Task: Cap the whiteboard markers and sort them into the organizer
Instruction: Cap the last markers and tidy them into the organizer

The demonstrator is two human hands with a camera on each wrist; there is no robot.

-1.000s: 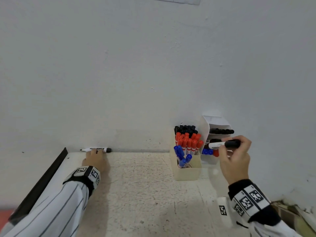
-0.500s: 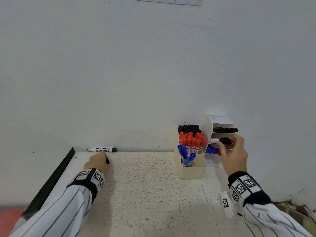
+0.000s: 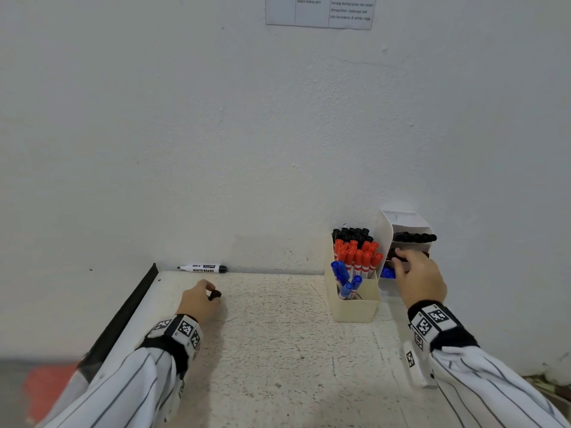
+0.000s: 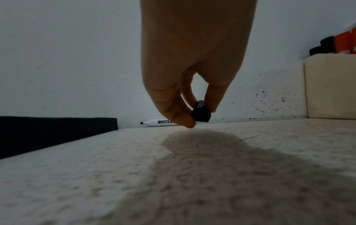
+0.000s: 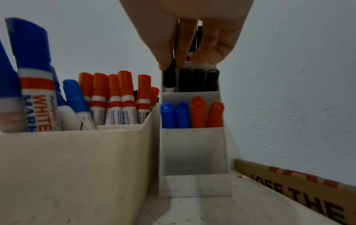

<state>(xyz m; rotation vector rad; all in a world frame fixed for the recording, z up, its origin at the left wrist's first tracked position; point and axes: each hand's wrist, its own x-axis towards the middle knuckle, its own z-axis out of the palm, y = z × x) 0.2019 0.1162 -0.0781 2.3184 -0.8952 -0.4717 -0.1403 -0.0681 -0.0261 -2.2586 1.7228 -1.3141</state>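
An uncapped black whiteboard marker [image 3: 202,268] [image 4: 159,122] lies along the wall at the table's far left. My left hand [image 3: 204,296] [image 4: 194,115] hovers just in front of it and pinches a loose black cap [image 3: 214,294] [image 4: 200,113] above the table. My right hand [image 3: 401,259] [image 5: 173,65] reaches into the white tiered organizer [image 3: 408,222] [image 5: 192,146]. There it pinches a capped black marker [image 5: 169,80] at the left of the middle tier, beside other black markers. The tier below holds blue and orange markers [image 5: 192,115].
A cream box [image 3: 355,307] [image 5: 77,159] packed with black, orange and blue markers stands left of the organizer. A black strip [image 3: 129,307] runs along the table's left edge. Printed cardboard [image 5: 298,182] leans by the right wall. A paper sheet [image 3: 318,10] hangs on the wall.
My right hand carried the capped black marker forward into the organizer's middle tier. My left hand drew back from the marker at the wall, now pinching a black cap.
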